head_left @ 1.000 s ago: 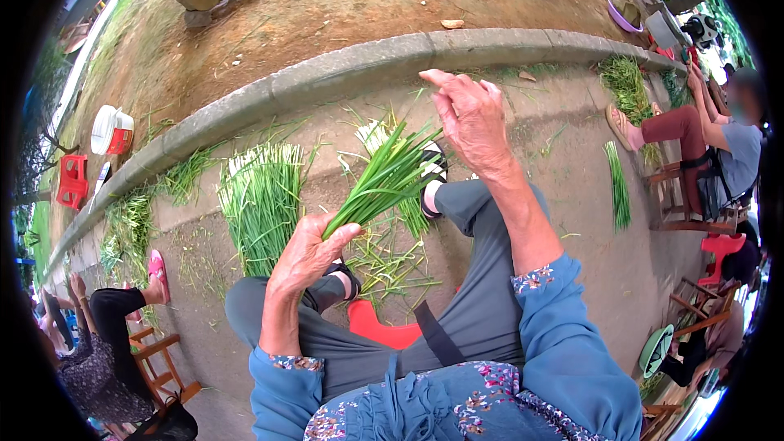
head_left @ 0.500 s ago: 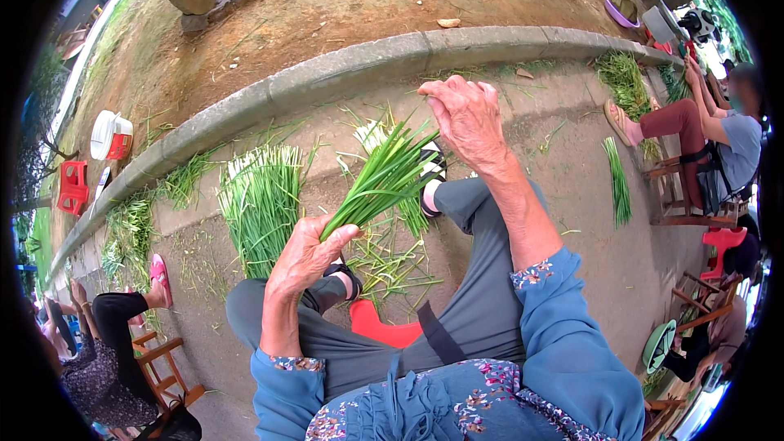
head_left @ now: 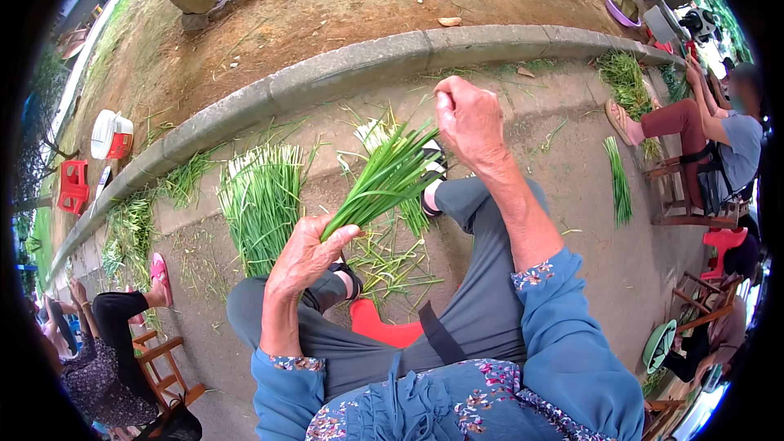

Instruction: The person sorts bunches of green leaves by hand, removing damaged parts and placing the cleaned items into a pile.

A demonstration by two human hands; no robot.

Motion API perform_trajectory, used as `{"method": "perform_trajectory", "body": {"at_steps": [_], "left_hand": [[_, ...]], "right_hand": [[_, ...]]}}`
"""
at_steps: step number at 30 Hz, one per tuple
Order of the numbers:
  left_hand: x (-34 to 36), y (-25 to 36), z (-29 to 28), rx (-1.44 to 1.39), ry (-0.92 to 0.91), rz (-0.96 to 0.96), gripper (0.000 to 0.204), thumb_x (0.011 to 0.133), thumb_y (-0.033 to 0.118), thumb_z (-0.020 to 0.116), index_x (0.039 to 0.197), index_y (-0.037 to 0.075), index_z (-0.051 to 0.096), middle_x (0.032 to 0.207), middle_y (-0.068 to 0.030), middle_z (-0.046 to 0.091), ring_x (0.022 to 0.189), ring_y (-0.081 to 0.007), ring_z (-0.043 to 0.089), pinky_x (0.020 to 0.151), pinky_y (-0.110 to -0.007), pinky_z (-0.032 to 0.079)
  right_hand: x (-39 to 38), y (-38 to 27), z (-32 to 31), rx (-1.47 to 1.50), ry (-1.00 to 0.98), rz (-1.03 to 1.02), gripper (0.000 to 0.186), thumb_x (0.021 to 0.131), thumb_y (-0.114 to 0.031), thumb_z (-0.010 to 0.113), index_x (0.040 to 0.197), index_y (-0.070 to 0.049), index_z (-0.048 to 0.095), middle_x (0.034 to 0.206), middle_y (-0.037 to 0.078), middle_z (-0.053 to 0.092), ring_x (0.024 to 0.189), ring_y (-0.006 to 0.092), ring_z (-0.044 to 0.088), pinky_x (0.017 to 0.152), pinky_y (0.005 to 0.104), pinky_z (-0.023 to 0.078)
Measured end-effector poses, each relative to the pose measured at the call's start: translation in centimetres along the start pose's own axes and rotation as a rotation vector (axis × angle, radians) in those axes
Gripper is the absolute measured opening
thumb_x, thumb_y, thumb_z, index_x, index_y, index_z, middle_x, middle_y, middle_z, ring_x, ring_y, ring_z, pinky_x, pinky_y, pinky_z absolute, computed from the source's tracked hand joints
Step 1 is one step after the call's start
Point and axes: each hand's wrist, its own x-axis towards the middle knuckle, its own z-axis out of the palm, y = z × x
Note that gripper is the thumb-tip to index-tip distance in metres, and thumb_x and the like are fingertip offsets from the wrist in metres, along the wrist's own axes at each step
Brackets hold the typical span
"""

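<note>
My left hand [head_left: 306, 251] is closed round the lower end of a bunch of green chives [head_left: 382, 175], which slants up and to the right. Just beyond the leafy ends, my right hand [head_left: 472, 121] is raised with its fingers curled in. Whatever those fingers may pinch is too small or hidden to make out. On the ground left of the bunch lies a big pile of chives [head_left: 261, 204] with pale ends pointing away. A smaller pile [head_left: 374, 135] is partly covered by the held bunch. Loose trimmings [head_left: 396, 269] are scattered between my feet.
A stone kerb [head_left: 351, 59] curves across the far side, with bare soil behind it. At the left stand a white bucket [head_left: 106, 135] and a red stool [head_left: 73, 188]. Another chive bundle [head_left: 618, 184] lies to the right. People sit on chairs at both sides.
My right hand has shifted slightly right, and its fingers have curled in more. My left hand and the bunch have barely moved.
</note>
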Motion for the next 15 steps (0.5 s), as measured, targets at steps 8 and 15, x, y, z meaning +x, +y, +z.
{"method": "perform_trajectory", "body": {"at_steps": [8, 15], "left_hand": [[0.0, 0.2, 0.0, 0.010, 0.015, -0.018, 0.031, 0.089, 0.031, 0.059, 0.090, 0.001, 0.066, 0.057, 0.0039, 0.040, 0.054, -0.0060, 0.036, 0.048, -0.025, 0.031], [-0.1, 0.1, 0.0, -0.020, 0.024, -0.024, 0.028, 0.090, 0.029, 0.059, 0.089, 0.002, 0.067, 0.057, 0.0060, 0.039, 0.053, -0.0047, 0.034, 0.047, -0.024, 0.028]], "right_hand": [[0.4, -1.0, -1.8, 0.119, -0.013, 0.204, 0.014, 0.076, -0.022, 0.068, 0.081, -0.009, 0.064, 0.066, 0.007, 0.064, 0.062, 0.0246, 0.063, 0.062, 0.0365, 0.047], [0.1, -1.9, -0.8, 0.348, -0.127, -0.366, 0.008, 0.078, -0.013, 0.065, 0.086, -0.012, 0.065, 0.083, 0.003, 0.062, 0.084, 0.0215, 0.059, 0.083, 0.0374, 0.038]]}}
